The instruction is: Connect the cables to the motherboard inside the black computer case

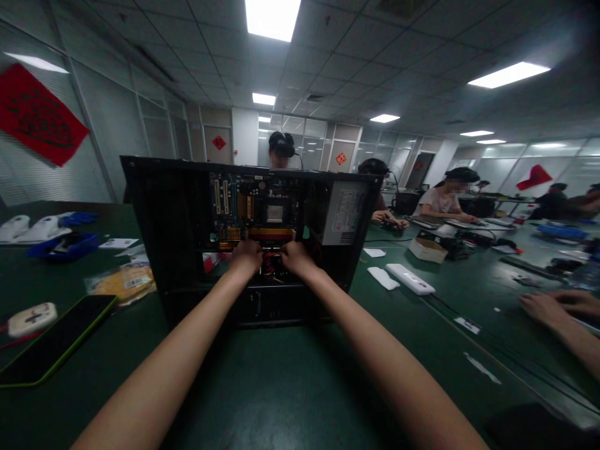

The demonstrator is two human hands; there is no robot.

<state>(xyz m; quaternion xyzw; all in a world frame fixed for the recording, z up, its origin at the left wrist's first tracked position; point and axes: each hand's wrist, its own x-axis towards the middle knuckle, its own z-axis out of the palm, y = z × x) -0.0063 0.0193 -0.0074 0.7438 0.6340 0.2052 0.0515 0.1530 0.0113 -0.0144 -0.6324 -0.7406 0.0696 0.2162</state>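
An open black computer case [140, 231] stands upright on the table in front of me, its inside facing me. Its motherboard [234, 206] carries a square silver processor [274, 214] and, below that, a row of orange and yellow memory slots [270, 234]. At the left end of these slots is my left hand [246, 257], fingers curled closed. Opposite it, at the right end, my right hand [299, 257] is closed too, thumb and fingers bent inward. What the fingertips grip is hidden. Red and dark cables [269, 264] hang between the hands. A power supply [344, 214] fills the upper right.
Left of the case lie a phone [56, 340], a yellow plastic packet [122, 282] and a blue tray [63, 245]. To the right are a white bar [410, 279], a small carton [427, 249] and cables. Another person's hands [553, 309] rest at the right edge; several people sit beyond.
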